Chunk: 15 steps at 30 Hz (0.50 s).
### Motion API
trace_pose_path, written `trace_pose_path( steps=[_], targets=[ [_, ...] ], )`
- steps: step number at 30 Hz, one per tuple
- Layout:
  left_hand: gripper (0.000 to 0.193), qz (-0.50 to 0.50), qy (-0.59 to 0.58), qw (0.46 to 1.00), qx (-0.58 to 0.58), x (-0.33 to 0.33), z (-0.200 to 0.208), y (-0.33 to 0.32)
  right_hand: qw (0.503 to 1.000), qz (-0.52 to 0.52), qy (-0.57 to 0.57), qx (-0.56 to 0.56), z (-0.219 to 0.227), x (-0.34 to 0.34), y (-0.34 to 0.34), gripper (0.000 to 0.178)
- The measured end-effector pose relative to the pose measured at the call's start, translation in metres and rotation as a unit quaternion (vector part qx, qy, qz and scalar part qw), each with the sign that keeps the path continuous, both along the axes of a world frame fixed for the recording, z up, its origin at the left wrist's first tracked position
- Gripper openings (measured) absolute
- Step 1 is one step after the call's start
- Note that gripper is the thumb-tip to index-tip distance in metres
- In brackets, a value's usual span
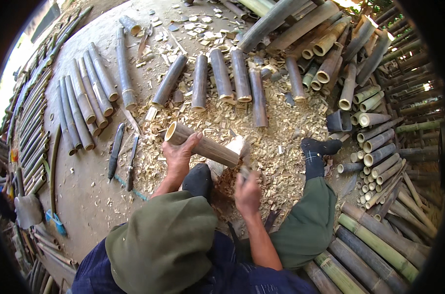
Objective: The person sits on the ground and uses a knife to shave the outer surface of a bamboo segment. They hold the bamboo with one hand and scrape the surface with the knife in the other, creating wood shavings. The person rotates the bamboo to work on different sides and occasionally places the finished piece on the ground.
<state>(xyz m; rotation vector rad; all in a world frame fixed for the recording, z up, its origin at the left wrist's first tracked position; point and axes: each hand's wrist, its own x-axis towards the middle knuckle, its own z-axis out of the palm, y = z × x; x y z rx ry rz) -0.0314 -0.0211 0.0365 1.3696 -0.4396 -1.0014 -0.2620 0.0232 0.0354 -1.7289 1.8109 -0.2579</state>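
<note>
My left hand (179,156) is wrapped round a cut bamboo tube (206,147) near its open left end. The tube lies tilted, its far end lower and to the right, by a pale block (238,145). My right hand (248,192) is closed round the handle of a hand tool (245,170), just below the tube's right end. The tool is smeared, and its kind is unclear. Left of my left hand, two knives (116,149) with dark handles lie on the ground. My dark-socked foot (198,181) is under the tube's near side.
Wood chips (281,142) cover the ground. A row of bamboo tubes (199,83) lies ahead, with longer pieces (87,98) at left. Stacked bamboo (379,157) lines the right side, beside a dark container (339,121). Thick poles (374,245) lie near right; my other foot (320,147) rests among chips.
</note>
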Motion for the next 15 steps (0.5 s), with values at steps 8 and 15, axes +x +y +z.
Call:
trace_pose_path(
  steps=[8,15],
  targets=[
    [0.054,-0.036,0.039,0.998,-0.030,0.042,-0.027,0.018,0.988,-0.003,-0.145,-0.057,0.064,0.019,-0.009,0.032],
    [0.065,-0.111,0.006,0.993,-0.028,0.035,-0.017,0.022,1.000,0.014,-0.003,0.025,-0.022,0.009,-0.007,0.035]
  ],
)
